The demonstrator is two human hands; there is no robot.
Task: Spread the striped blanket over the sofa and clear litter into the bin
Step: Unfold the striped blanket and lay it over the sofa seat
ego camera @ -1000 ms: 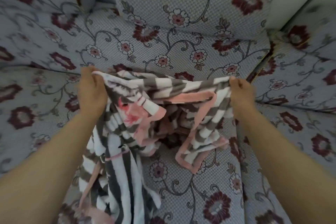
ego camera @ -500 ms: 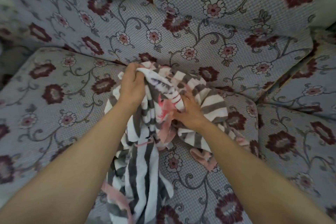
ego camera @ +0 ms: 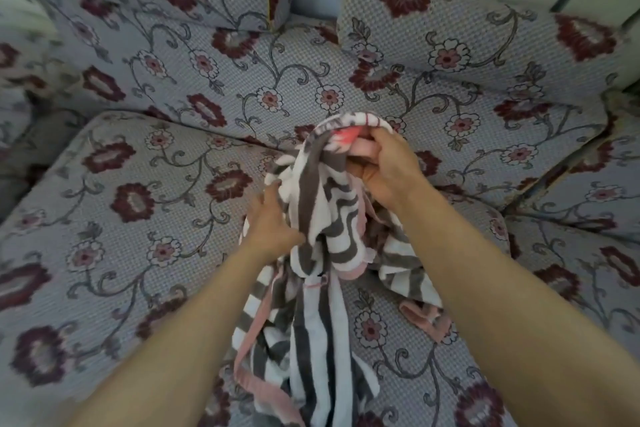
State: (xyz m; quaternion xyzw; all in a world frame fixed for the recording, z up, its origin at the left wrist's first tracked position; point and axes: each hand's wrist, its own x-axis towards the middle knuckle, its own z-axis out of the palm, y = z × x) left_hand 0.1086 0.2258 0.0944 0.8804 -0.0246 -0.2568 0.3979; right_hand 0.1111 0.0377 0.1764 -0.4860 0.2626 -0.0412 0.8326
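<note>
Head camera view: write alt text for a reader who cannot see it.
Two bare hands hold a bunched grey-and-white striped blanket with pink trim above a floral sofa. The right hand grips the raised top fold; the left hand holds the blanket's side lower down. The rest hangs toward the viewer.

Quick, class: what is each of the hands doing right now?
Left hand: grips the striped blanket lower down, at its side.
Right hand: grips the blanket's bunched top edge.

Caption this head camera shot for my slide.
Both hands, left hand and right hand, grip a bunched striped blanket above the floral sofa.
</note>
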